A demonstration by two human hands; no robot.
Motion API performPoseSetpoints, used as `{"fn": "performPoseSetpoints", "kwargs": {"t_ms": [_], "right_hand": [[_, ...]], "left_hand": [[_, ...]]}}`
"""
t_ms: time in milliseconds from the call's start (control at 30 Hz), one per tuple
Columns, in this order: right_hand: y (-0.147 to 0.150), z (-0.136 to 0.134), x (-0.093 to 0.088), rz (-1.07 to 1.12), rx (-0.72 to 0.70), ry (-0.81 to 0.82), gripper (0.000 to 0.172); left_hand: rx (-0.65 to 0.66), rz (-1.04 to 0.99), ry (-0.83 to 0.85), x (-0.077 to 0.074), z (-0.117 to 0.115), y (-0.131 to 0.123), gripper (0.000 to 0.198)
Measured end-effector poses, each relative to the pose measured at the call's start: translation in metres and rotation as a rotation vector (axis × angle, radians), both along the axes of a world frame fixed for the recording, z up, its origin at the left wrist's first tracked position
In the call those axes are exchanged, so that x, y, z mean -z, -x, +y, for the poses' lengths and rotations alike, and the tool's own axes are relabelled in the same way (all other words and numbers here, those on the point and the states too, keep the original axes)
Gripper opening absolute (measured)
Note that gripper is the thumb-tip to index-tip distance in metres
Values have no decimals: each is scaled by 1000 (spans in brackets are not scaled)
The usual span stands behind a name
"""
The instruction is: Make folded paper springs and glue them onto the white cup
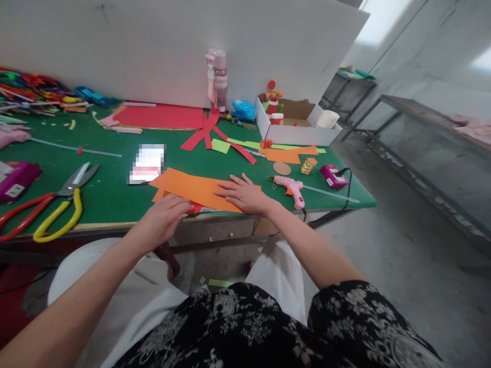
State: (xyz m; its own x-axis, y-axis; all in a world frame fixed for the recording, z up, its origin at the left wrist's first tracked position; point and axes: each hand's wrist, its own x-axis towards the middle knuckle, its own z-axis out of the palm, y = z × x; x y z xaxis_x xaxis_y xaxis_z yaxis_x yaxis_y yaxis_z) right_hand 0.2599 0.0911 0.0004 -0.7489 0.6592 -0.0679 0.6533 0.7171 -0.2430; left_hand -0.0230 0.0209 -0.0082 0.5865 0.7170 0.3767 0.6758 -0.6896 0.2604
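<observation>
A sheet of orange paper (pixel 195 188) lies at the front edge of the green table, over more orange paper. My right hand (pixel 245 196) rests flat on its right part, fingers spread. Curled at the near left edge of the sheet, my left hand (pixel 171 212) grips the paper; its thumb is hidden. Something red with a pale, shiny end (pixel 200 208) shows beneath the sheet beside my left fingers, mostly covered. Right of my right hand lies a pink glue gun (pixel 290 189). Behind the sheet is a phone with a blurred screen (pixel 148 162).
Large scissors (pixel 71 191) with red and yellow handles lie at left. Red strips (pixel 207 132), a round brown disc (pixel 282 168), a folded orange paper strip (pixel 309 165) and a purple power block (pixel 334 177) lie around. A white box (pixel 297 134) and pink bottle (pixel 218 82) stand behind.
</observation>
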Motion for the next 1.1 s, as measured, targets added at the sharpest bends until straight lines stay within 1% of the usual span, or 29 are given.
{"fn": "performPoseSetpoints", "kwargs": {"t_ms": [333,500,633,833,933,1100], "right_hand": [[1,0,-1,5,1,8,47],[1,1,1,-3,-3,9,47],[0,3,3,17,-12,2,47],[1,2,3,8,-7,4,47],[0,2,3,19,-10,2,47],[0,2,3,22,-10,1,47]], "left_hand": [[-3,41,-6,-3,-3,-11,31],[0,43,-23,-3,-2,-12,30],[0,62,10,-3,-1,-15,27],[-2,60,12,-2,-3,-12,29],[-11,55,5,0,-2,-16,30],[15,50,-17,1,-1,-23,31]]}}
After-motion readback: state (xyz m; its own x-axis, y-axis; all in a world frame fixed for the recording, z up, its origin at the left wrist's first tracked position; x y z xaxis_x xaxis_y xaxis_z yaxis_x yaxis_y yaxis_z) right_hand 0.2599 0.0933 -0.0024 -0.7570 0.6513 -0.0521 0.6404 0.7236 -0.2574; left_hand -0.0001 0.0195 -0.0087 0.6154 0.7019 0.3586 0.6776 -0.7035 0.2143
